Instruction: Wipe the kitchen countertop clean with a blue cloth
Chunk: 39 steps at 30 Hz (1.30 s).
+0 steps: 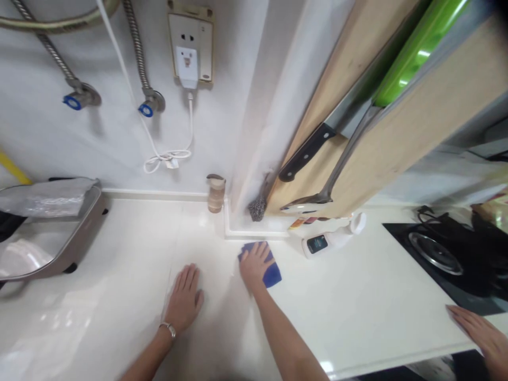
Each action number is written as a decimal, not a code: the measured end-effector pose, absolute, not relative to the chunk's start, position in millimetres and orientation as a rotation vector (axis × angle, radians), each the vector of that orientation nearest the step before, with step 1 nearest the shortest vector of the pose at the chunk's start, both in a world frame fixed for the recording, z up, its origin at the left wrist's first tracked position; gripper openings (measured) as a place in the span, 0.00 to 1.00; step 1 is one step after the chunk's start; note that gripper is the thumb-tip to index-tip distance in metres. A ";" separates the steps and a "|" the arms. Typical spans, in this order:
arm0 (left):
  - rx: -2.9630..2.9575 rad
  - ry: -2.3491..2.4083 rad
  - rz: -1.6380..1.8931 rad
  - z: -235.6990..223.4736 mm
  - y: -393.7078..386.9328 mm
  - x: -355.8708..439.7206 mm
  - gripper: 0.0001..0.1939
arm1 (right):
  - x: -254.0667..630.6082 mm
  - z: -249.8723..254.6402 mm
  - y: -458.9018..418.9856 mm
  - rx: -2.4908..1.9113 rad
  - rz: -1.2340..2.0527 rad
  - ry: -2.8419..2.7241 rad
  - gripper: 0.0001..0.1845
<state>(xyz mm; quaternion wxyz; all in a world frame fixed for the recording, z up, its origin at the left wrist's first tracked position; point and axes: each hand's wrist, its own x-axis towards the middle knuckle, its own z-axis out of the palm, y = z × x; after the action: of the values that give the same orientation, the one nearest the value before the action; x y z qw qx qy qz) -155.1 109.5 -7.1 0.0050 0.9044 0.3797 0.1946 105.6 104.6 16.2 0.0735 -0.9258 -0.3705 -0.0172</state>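
My left hand (183,300) lies flat on the white countertop (130,254), palm down with its fingers stretched out. A bracelet circles that wrist. Under my right hand (255,265) is a folded blue cloth (273,276), held down against the counter near the base of the wall corner. The right fingers are slightly spread over it, and part of the cloth shows to their right. A white bottle (331,241) with a dark label lies to the right of the cloth. A small brownish container (216,193) stands by the wall behind my hands.
Another person's hand (478,330) rests at the counter's front right edge. An electric pan (75,248) sits at left, a black cooktop (448,264) at right. A knife (307,153) and green-handled ladle (337,164) hang before a wooden board (381,164). A steel scourer (257,208) hangs nearby.
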 end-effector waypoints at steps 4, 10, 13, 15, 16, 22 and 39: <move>2.793 1.207 0.603 -8.3 106.0 -154.7 0.30 | 29.9 21.5 107.6 -2.590 0.068 -1.438 0.33; 2.743 1.205 0.664 -6.7 105.2 -157.8 0.27 | 13.0 29.9 78.9 -2.104 0.299 -1.693 0.32; 2.618 1.232 0.806 -5.8 104.8 -156.6 0.26 | 49.8 23.0 40.2 -1.870 0.291 -1.470 0.29; 2.536 1.241 0.897 -3.8 102.6 -147.2 0.25 | 81.0 12.6 2.1 -1.842 0.139 -1.290 0.28; 2.518 1.222 0.920 -2.3 100.7 -138.4 0.25 | 96.4 5.8 -20.0 -1.844 0.071 -1.264 0.28; 2.447 1.330 0.685 2.8 85.5 -41.0 0.34 | 158.0 -49.5 -147.6 -2.031 -0.167 -1.380 0.27; 2.582 1.057 0.638 3.3 224.0 -55.5 0.28 | 150.5 -49.5 -168.6 -2.066 -0.315 -1.434 0.30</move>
<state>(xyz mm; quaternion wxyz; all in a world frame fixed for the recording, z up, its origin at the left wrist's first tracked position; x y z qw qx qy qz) -55.5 224.0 3.3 0.1391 0.8934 0.3656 0.2209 150.5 -168.6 -49.5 0.2989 -0.7779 -0.5399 -0.1186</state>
